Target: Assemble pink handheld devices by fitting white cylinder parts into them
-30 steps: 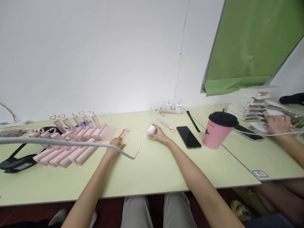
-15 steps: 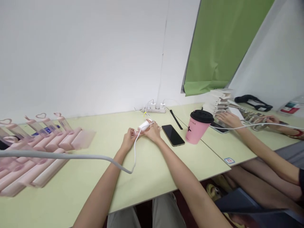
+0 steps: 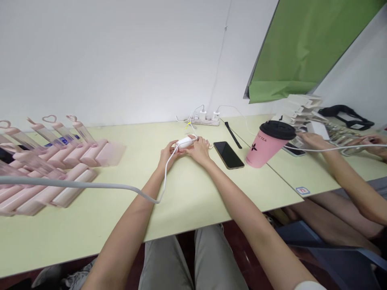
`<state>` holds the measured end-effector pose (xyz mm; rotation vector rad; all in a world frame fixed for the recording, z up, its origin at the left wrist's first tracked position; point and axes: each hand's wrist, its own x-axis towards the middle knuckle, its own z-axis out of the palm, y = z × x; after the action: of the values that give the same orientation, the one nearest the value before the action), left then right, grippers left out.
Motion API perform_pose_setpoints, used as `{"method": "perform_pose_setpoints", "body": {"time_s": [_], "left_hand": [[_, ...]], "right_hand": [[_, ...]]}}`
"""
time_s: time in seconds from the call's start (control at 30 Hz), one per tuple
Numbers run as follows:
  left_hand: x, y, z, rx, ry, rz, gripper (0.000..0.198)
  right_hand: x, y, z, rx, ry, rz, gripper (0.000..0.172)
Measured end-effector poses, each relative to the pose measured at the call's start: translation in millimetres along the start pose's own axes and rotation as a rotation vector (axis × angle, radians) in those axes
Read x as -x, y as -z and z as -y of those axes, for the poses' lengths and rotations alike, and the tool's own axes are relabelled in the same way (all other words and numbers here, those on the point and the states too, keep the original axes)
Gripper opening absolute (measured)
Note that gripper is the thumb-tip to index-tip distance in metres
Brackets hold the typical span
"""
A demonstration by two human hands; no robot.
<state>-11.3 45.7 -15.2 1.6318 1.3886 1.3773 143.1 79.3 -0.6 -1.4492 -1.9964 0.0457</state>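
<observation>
The wall (image 3: 121, 60) fills the background, with the pale green-yellow table (image 3: 187, 201) set along it. A green sheet (image 3: 308, 48) covers part of the wall at upper right. Rows of pink pieces (image 3: 62, 157) lie at the left of the table, several joined to clear tubes with heart-shaped loops. A white cable (image 3: 121, 186) enters from the left, passes in front of the left forearm and rises past the hands; any connection to the held item cannot be determined. A stack of white boxes (image 3: 298, 108) stands at right, with a co-worker's hand (image 3: 313, 141) near it. A pink cup (image 3: 263, 151) with a black lid stands upright nearer the person. The person's left hand (image 3: 167, 154) and right hand (image 3: 199, 152) meet over mid-table, both with fingers closed on one white cylinder (image 3: 185, 141): left fingers at its left end, right fingers at its right end. Finer detail at the fingertips is hidden. A dark phone (image 3: 229, 155) lies flat between the right hand and the cup. Behind the hands, a power strip (image 3: 208, 122) bears two white plugs. A black strap (image 3: 233, 135) lies beyond the phone. A small sticker (image 3: 302, 190) marks the table's near edge at right.
</observation>
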Motion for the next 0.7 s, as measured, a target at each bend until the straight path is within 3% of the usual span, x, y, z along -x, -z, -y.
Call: {"method": "perform_pose_setpoints", "body": {"time_s": [0.3,0.47,0.57,0.7], "left_hand": [[1.7,4.0,-0.3,0.035,-0.043,0.006,0.056],[3.3,6.5,-1.2,0.139,0.053,0.098,0.058],[2.8,8.2,-1.3,0.222,0.134,0.111,0.056],[1.3,9.1,-3.0,0.335,0.172,0.134,0.059]], "right_hand": [[-4.2,11.4,-9.6,0.005,0.039,0.018,0.05],[-5.1,5.5,-12.6,-0.051,-0.019,-0.031,0.055],[-7.0,-4.7,-15.9,-0.289,-0.091,-0.007,0.048],[-10.5,-13.1,-14.7,-0.831,-0.121,0.013,0.045]]}}
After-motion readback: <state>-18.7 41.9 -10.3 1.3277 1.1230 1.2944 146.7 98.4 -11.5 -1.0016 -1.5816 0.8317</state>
